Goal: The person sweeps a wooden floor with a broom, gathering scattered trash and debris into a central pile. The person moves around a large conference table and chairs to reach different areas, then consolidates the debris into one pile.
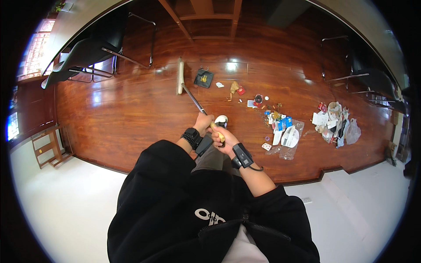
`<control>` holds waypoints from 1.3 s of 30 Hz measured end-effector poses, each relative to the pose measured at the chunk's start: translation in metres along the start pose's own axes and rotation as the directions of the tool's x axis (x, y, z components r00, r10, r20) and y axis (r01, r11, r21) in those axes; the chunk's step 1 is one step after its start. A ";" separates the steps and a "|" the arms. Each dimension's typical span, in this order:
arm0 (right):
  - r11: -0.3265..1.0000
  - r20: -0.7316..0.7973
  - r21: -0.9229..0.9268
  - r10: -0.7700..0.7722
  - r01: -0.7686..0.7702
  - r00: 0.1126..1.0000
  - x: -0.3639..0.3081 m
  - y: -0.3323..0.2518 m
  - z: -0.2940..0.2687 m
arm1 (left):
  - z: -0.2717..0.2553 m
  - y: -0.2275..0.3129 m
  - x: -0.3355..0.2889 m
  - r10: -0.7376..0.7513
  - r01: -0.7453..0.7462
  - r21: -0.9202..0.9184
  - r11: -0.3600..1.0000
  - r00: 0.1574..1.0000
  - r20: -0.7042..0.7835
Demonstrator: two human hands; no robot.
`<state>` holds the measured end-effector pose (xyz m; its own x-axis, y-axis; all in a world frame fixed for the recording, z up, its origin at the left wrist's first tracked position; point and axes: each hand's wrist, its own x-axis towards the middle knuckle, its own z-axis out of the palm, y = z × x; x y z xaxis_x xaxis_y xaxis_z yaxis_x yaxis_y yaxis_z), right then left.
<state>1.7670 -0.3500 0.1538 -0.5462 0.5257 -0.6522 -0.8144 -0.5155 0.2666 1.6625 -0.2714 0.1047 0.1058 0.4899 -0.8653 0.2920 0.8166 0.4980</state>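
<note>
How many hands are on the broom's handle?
2: the left hand grips the handle nearer the broom's pale head; the right hand holds it nearer the other end.

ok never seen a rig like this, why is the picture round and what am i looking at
There's no robot here, just a person. The single picture comes from a wide fisheye camera on their head, looking down, so straight edges bend. The left hand and right hand both grip a long-handled broom, the right nearer its top end. Black devices are strapped to the wrists. On the wooden floor, the broom's pale head is beside a black square pan with yellow scraps in it. To the right are blue packaging and a heap of paper and plastic bags.
</note>
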 end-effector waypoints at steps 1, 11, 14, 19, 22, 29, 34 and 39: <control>1.000 -0.046 0.000 -0.013 0.013 0.999 0.005 -0.005 0.000 | 0.001 0.001 0.010 -0.048 0.047 0.049 0.998 0.998 0.029; 0.951 -0.169 0.249 -0.141 0.181 0.975 -0.109 0.019 -0.069 | 0.116 -0.092 -0.012 -0.278 0.219 0.293 0.931 0.943 0.182; 0.928 -0.276 0.293 -0.150 0.231 0.950 -0.149 0.032 -0.080 | 0.152 -0.116 -0.037 -0.297 0.179 0.439 0.880 0.930 0.216; 0.911 -0.359 0.223 -0.255 0.348 0.898 -0.189 0.036 -0.084 | 0.193 -0.122 -0.062 -0.415 0.220 0.457 0.862 0.823 0.387; 0.915 -0.418 0.094 -0.322 0.393 0.850 -0.195 0.037 -0.081 | 0.201 -0.113 -0.066 -0.446 0.267 0.388 0.882 0.741 0.502; 0.913 -0.559 -0.124 -0.388 0.389 0.733 -0.212 0.030 -0.099 | 0.231 -0.118 -0.070 -0.497 0.380 0.338 0.861 0.485 0.719; 0.911 -0.479 -0.251 -0.410 0.326 0.777 -0.247 0.031 -0.124 | 0.248 -0.126 -0.102 -0.319 0.340 0.117 0.933 0.633 0.705; 0.920 -0.279 -0.312 -0.328 0.238 0.902 -0.256 0.042 -0.133 | 0.224 -0.122 -0.136 -0.225 0.198 0.108 0.974 0.868 0.443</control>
<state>1.8987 -0.5962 0.2369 -0.1710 0.4548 -0.8740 -0.8176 -0.5605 -0.1317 1.8257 -0.5055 0.1489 0.4469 0.1063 -0.8882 0.4079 0.8595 0.3081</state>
